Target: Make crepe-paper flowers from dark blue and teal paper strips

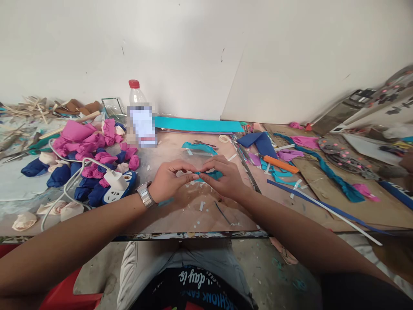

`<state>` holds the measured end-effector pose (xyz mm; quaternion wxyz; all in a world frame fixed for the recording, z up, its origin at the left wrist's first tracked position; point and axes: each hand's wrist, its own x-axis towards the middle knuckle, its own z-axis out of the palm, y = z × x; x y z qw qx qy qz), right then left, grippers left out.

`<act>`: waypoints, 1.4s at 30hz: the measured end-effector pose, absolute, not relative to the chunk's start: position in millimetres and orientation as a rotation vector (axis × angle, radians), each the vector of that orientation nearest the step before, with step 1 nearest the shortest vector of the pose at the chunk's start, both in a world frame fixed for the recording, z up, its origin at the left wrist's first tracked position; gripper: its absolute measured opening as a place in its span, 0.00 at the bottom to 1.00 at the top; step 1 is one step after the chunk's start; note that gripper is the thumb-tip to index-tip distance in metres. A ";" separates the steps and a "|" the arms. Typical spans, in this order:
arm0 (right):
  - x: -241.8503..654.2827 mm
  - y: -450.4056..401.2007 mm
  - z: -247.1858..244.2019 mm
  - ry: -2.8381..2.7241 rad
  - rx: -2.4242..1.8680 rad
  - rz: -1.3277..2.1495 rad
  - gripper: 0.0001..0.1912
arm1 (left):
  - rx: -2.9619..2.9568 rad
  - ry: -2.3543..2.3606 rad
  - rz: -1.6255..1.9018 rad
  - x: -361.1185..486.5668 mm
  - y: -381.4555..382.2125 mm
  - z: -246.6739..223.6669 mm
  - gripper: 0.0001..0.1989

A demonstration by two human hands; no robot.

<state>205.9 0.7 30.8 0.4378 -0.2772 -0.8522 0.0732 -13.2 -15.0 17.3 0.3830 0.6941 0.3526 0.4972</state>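
Note:
Both hands meet above the middle of the table. My left hand, with a metal watch on its wrist, pinches one end of a small teal strip between thumb and fingertips. My right hand pinches the same strip from the other side, its fingers covering part of it. The thumb tips almost touch. Just beyond the fingers lies another curved teal piece on the table.
Pink and navy fabric flowers and a power strip lie at the left. A bottle and a blurred phone screen stand behind. An orange-handled cutter, strips and cardboard are at the right.

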 end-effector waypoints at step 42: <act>202.2 -1.6 29.7 -2.062 -0.604 0.093 0.02 | 1.565 0.889 1.255 -12.8 -13.0 19.7 0.13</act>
